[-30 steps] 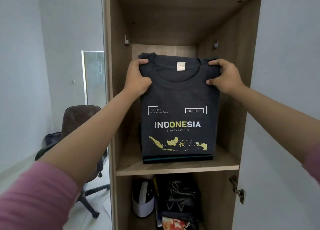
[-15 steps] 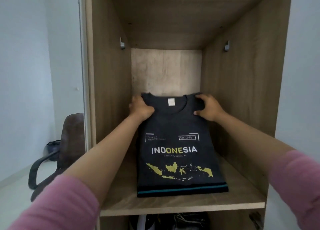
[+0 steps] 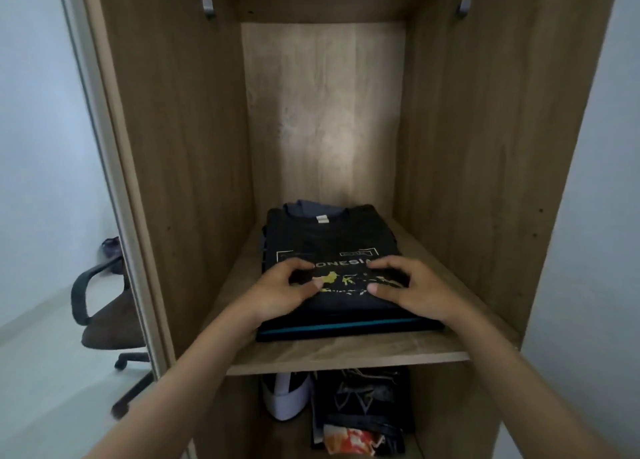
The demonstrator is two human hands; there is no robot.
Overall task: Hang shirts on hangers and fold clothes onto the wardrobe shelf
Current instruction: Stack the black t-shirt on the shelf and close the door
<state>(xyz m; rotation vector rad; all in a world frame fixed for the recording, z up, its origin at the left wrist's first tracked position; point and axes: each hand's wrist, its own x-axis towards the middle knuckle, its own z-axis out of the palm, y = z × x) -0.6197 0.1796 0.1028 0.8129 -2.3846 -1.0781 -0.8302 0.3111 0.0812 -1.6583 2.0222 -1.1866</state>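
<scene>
Pale walls frame a tall wooden wardrobe, which fills most of the view and serves as the reference for everything else. Its shelf crosses the lower part of the cabinet, and a folded dark shirt lies flat on it, collar toward the wardrobe's back panel and printed front up, probably so the stack stays square and easy to pull out. It sits on top of at least one other folded garment (a bluish collar peeks out behind it, and a teal-striped edge shows at the front), though how many pieces lie beneath is hard to tell. To the left of the wardrobe, on the floor outside it, stands an office chair, partly cut off by the cabinet's side. Under the shelf, the lower compartment holds a white rounded object and dark crumpled items too shadowed to identify. The left hand and right hand rest a little apart on the shirt's near half, fingers bent and pressing down on the fabric, seemingly to flatten and settle it; they cover much of the print. Two rail brackets high inside the wardrobe carry no visible rod.
</scene>
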